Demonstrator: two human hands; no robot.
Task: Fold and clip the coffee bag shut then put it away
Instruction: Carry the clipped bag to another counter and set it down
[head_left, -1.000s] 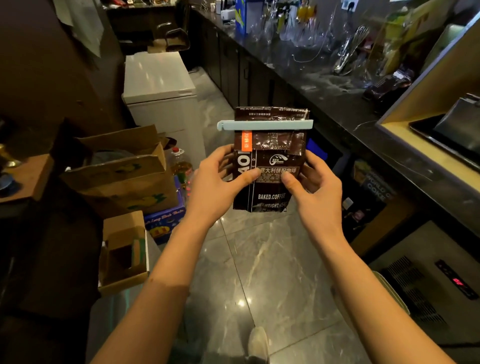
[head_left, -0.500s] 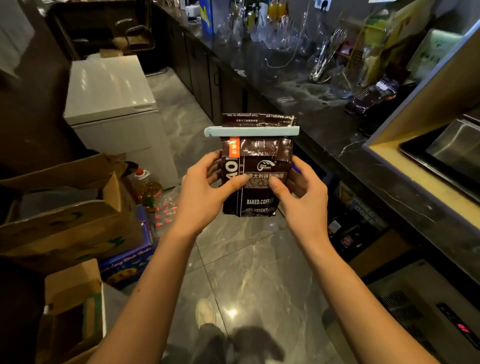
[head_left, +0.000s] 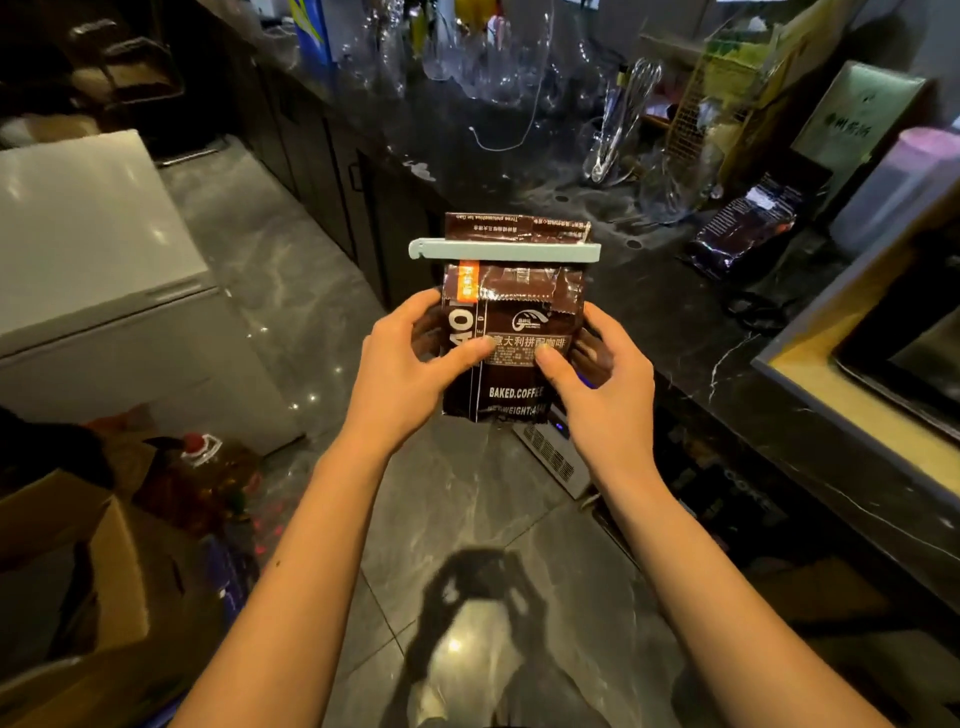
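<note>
While both thumbs press its front and the fingers (head_left: 426, 332) wrap behind, the left hand (head_left: 402, 374) and right hand (head_left: 605, 384) grasp the brown bag (head_left: 511, 332) upright in the air over the grey marble floor (head_left: 467, 509). A pale blue clip (head_left: 504, 250) clamps its folded top. The dark table (head_left: 691, 332) on the right carries glassware, a whisk and another dark bag (head_left: 743, 228). A white chest (head_left: 98, 270) and cardboard boxes (head_left: 78, 571) stand to the left.
</note>
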